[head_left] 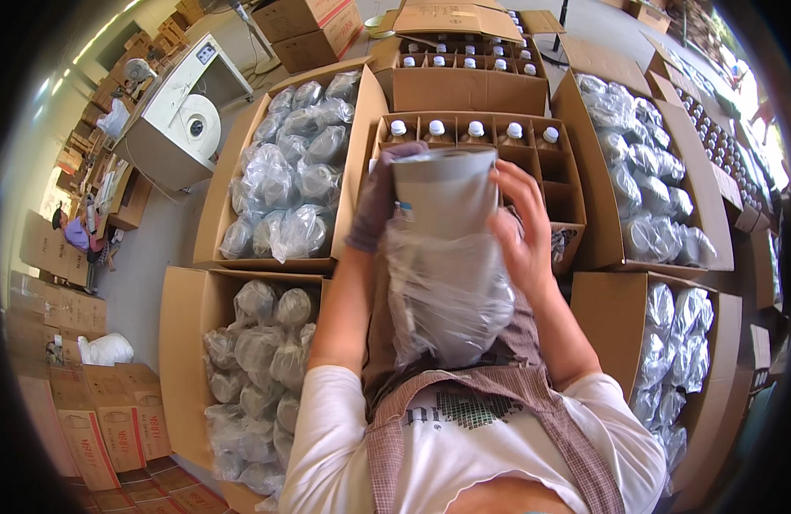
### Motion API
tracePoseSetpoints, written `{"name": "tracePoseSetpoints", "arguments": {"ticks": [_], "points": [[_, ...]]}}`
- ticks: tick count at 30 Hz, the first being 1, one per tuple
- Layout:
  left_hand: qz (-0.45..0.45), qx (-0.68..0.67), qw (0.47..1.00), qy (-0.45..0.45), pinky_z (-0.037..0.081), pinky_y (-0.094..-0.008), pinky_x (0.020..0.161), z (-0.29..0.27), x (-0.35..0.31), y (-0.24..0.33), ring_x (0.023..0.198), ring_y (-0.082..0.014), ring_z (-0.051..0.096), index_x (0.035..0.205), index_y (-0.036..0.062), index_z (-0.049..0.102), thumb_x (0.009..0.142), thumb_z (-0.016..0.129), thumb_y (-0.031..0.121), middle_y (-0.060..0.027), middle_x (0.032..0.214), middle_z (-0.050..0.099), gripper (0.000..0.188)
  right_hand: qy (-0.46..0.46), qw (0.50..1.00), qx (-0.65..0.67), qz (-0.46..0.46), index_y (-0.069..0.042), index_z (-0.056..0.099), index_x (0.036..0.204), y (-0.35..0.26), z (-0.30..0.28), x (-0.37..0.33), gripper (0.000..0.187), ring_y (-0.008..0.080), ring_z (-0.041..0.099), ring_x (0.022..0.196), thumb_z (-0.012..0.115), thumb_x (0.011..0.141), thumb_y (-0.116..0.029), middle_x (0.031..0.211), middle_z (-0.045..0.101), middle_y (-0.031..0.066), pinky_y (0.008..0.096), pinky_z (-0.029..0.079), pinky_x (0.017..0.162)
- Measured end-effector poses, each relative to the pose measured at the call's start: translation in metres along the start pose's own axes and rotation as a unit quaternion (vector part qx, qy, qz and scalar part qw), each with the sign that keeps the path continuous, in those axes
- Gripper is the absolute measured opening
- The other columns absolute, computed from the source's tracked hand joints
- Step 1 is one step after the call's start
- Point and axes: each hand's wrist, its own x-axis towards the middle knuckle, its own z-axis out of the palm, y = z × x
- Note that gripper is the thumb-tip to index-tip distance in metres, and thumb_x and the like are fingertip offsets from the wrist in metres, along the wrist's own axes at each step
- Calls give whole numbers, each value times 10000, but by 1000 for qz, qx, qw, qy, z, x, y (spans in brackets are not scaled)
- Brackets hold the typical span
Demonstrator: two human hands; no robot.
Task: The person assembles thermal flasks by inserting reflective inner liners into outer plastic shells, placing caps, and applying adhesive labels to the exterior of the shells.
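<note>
In front of my chest I hold a grey cylindrical container, tilted with its wide end up and away from me. A clear plastic bag covers its lower part and hangs in loose folds. My left hand, in a dark glove, is closed around its left side. On the right side, the fingers of my bare right hand are bent against the container near its rim. Just beyond it stands an open divided carton with a row of white-capped bottles along its far side.
Open cartons of bagged cylinders stand at the left, near left, right and near right. Another bottle carton is behind. A white machine stands far left, with a seated person beyond. Closed cartons are stacked lower left.
</note>
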Motion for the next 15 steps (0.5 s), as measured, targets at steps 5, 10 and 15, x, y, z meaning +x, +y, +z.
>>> {"name": "tracePoseSetpoints", "arguments": {"ticks": [5, 10, 15], "points": [[112, 498, 849, 137, 477, -323, 860, 64, 6, -21, 900, -116, 607, 952, 39, 706, 975, 652, 429, -32, 930, 678, 394, -169, 953, -217, -126, -86, 651, 1128, -40, 7, -29, 412, 338, 564, 1122, 787, 752, -184, 1178, 622, 84, 506, 441, 1005], [242, 853, 440, 140, 463, -388, 737, 121, -7, 1, 749, -275, 614, 767, 80, 689, 921, 681, 444, -48, 710, 645, 396, -267, 947, -79, -160, -85, 686, 942, -31, -17, -48, 253, 285, 600, 869, 760, 700, -97, 910, 635, 58, 480, 498, 897], [388, 796, 464, 40, 459, -412, 677, 103, 14, 10, 694, -265, 566, 650, 78, 592, 939, 677, 398, -76, 668, 553, 439, -364, 922, -37, -126, -78, 603, 631, -58, -40, -39, 311, 257, 631, 812, 821, 774, -248, 841, 680, 34, 498, 490, 960]]}}
